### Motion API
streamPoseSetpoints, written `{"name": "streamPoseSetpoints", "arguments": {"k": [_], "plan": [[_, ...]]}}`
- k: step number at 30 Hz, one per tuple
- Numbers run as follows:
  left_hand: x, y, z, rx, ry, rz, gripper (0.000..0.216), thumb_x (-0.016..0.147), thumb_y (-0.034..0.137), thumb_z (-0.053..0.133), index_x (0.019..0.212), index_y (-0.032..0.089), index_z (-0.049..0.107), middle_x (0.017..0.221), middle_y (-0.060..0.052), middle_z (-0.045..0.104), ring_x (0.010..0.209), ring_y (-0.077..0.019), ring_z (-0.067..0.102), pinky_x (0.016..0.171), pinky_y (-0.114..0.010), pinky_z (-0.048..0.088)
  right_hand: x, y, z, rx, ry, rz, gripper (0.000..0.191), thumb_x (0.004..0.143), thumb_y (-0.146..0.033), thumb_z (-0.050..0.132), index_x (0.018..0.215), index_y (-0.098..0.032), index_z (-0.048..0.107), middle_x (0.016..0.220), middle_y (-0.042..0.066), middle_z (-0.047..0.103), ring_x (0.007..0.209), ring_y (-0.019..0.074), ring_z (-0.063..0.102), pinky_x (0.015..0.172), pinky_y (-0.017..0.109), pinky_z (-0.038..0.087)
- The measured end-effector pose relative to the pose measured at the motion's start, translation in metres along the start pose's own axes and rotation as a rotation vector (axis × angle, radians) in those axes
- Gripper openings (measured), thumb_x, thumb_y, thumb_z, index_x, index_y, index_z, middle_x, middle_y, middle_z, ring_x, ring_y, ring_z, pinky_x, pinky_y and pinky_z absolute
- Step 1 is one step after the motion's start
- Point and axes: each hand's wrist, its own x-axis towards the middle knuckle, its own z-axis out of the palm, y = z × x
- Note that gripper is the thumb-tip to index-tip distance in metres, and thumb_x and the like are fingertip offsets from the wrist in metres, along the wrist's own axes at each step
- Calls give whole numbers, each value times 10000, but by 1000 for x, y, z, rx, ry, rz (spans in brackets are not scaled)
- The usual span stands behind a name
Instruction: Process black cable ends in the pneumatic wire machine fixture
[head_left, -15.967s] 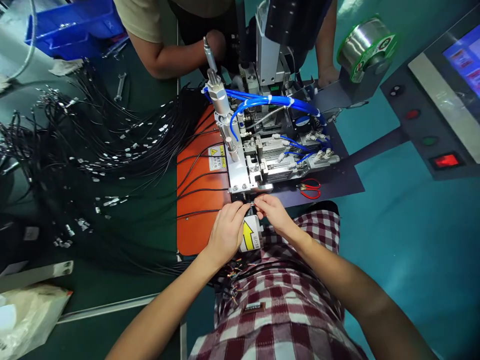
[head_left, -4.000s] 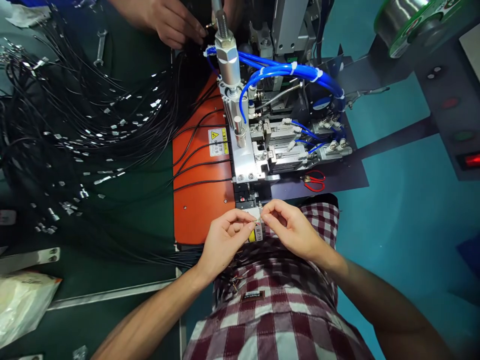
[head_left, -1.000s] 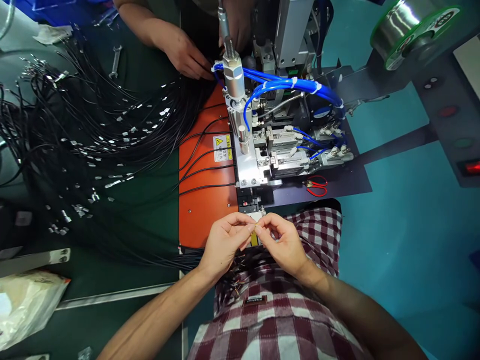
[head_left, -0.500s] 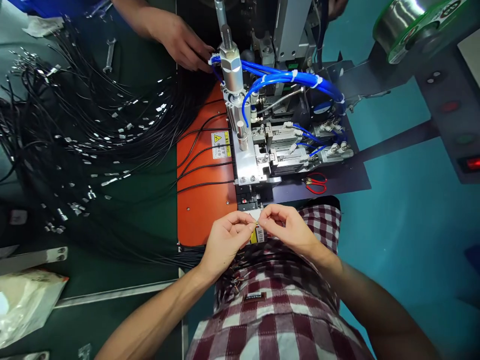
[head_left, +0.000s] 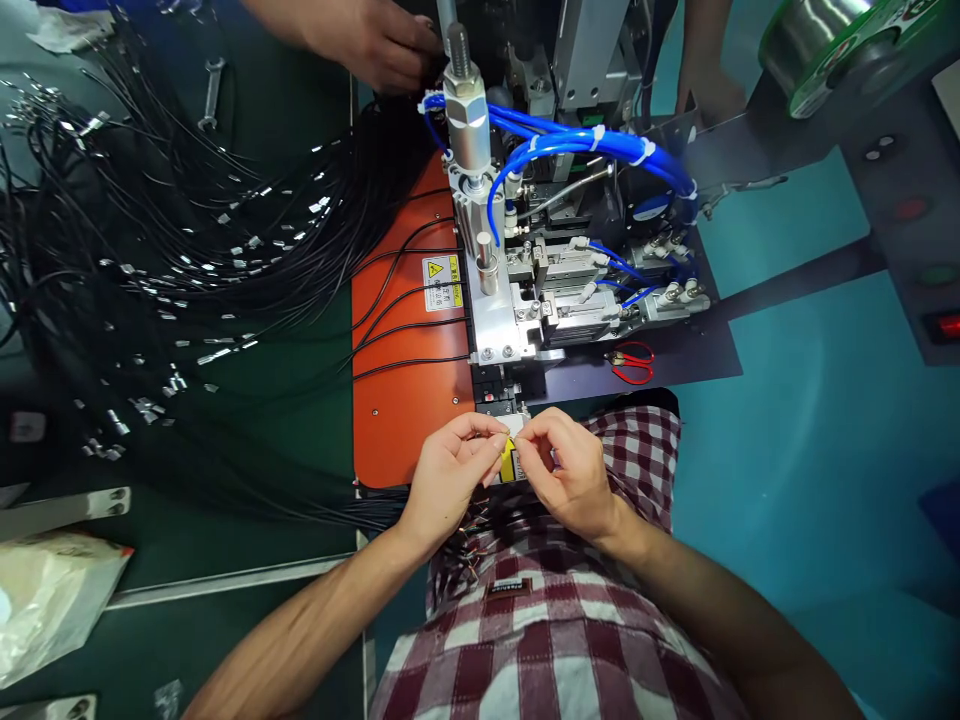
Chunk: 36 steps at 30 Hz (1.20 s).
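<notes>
My left hand [head_left: 448, 480] is closed in a pinch over the front of the machine's base, its thumb and forefinger on thin wires that barely show. Close beside it, my right hand [head_left: 574, 478] pinches at the same wires, fingertips almost touching the left ones. Black cables [head_left: 367, 512] run from the left toward my lap, below the left hand. Coppery wire ends [head_left: 471, 562] lie there against the checked cloth. Just beyond my fingers are a yellow label [head_left: 509, 464] and the metal press fixture [head_left: 489, 325], into which several black cables lead across an orange plate [head_left: 409, 430].
Red-handled snips [head_left: 634, 363] lie right of the fixture. Blue air hoses [head_left: 600, 143] arch over it. A large heap of black cables [head_left: 247, 240] covers the left bench, near a wrench [head_left: 213, 95]. A co-worker's hand [head_left: 394, 45] is behind the fixture; a solder spool [head_left: 817, 50] hangs at upper right.
My right hand has turned slightly, its fingers more curled, and its fingertips have shifted a little. My left hand stays nearly in place. The co-worker's hand sits higher in view.
</notes>
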Motion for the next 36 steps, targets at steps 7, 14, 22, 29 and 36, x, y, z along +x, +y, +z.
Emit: {"name": "streamPoseSetpoints", "arguments": {"k": [7, 14, 22, 29, 36], "plan": [[-1, 3, 0, 23, -9, -52, 211, 800, 318, 699, 851, 137, 604, 508, 66, 449, 490, -48, 358, 487, -177, 241, 3, 3, 4, 418, -76, 302, 143, 926, -281, 515, 818, -187, 526, 714, -17, 489, 611, 112, 431, 562, 245, 374], [0, 4, -1, 75, -26, -61, 238, 784, 341, 710, 842, 135, 606, 503, 73, 407, 486, -45, 325, 473, -174, 216, 5, 2, -4, 328, -100, 220, 110, 916, -223, 511, 812, -188, 517, 727, -15, 497, 637, 114, 447, 602, 252, 375], [0, 1, 1, 42, -6, -74, 217, 817, 336, 674, 828, 144, 573, 522, 77, 389, 470, -34, 276, 450, -172, 172, 4, 1, 2, 339, -78, 259, 125, 921, -245, 507, 811, -189, 526, 741, -7, 516, 653, 121, 465, 608, 253, 392], [-1, 2, 1, 52, -3, -72, 216, 816, 332, 675, 818, 145, 567, 501, 85, 384, 457, -30, 284, 445, -165, 182, 6, 2, -2, 266, -80, 224, 95, 910, -254, 540, 859, -183, 577, 775, 12, 579, 649, 126, 507, 600, 260, 399], [-3, 11, 1, 220, -13, -32, 247, 801, 364, 686, 820, 136, 592, 537, 61, 446, 482, -42, 359, 456, -166, 244, 8, -8, -9, -104, -96, 35, 125, 913, -200, 479, 805, -175, 537, 767, 30, 565, 669, 151, 498, 651, 305, 374]]}}
